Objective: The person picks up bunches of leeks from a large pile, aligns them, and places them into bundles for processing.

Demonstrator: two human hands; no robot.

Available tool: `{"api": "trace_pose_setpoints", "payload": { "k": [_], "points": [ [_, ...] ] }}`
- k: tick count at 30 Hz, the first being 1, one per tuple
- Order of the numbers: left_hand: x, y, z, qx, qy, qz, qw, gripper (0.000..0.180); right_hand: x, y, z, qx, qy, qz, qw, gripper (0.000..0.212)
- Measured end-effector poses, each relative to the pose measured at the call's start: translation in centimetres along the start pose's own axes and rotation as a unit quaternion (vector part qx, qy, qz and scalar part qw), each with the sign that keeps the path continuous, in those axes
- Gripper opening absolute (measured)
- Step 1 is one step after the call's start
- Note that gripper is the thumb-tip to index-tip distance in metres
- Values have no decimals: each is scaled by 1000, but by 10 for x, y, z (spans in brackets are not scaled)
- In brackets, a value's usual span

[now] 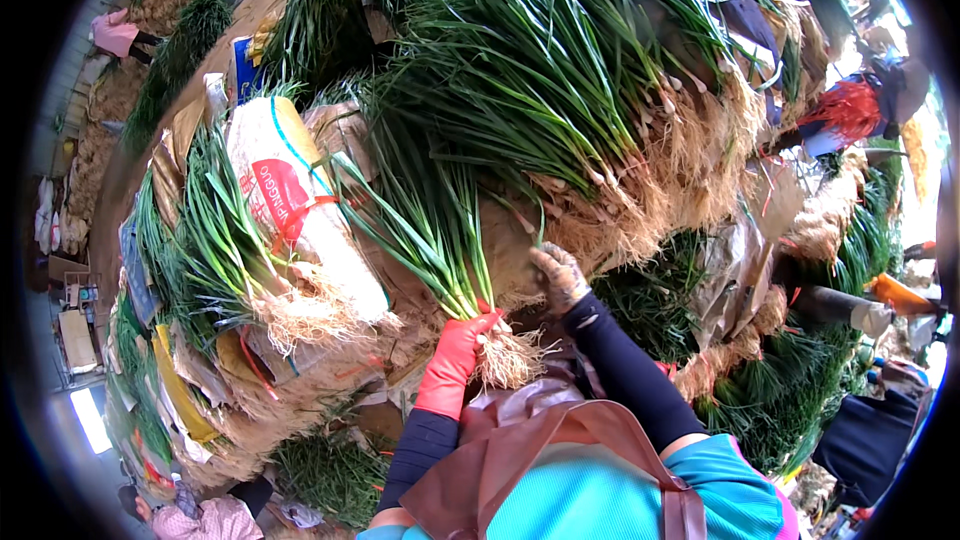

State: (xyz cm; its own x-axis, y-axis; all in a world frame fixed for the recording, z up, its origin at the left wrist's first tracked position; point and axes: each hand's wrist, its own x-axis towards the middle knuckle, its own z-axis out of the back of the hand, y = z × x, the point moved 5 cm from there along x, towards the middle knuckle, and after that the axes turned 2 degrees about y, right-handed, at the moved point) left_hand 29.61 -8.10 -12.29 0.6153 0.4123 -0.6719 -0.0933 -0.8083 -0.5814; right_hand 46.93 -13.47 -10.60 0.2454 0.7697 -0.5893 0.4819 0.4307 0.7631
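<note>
My left hand (466,332), in a red rubber glove, is closed around the lower stems of a bunch of green garlic (440,260). The leaves fan up and away, and the pale roots (508,358) hang out on the glove's right side. To the right, my right hand (560,277), in a worn, dirty glove, has its fingers curled at the edge of the pile. A thin green leaf (541,224) runs down to its fingertips. Just beyond lies a large heap of green garlic (520,70), its bulbs and long roots turned toward me.
At left, a white printed sack (285,190) lies beside another bunch of green garlic (225,240). More greens (330,470) lie low at the left. A person in pink (215,518) is at lower left, another (115,35) at far left. A person with red ties (848,112) stands right.
</note>
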Motion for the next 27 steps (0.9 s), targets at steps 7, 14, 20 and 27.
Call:
{"api": "trace_pose_setpoints", "payload": {
  "k": [7,14,20,27],
  "points": [
    [-10,6,5,-209,90,121,966,54,-2,25,25,-712,26,-58,699,23],
    [-10,-24,-24,-300,268,-39,915,42,43,52,6,-676,-155,74,717,23],
    [-9,-17,-22,-277,147,15,949,35,-57,36,-40,-634,47,172,753,19],
    [-24,-20,-23,-287,181,1,941,41,26,-5,-35,79,96,-95,988,40]
  ]
}}
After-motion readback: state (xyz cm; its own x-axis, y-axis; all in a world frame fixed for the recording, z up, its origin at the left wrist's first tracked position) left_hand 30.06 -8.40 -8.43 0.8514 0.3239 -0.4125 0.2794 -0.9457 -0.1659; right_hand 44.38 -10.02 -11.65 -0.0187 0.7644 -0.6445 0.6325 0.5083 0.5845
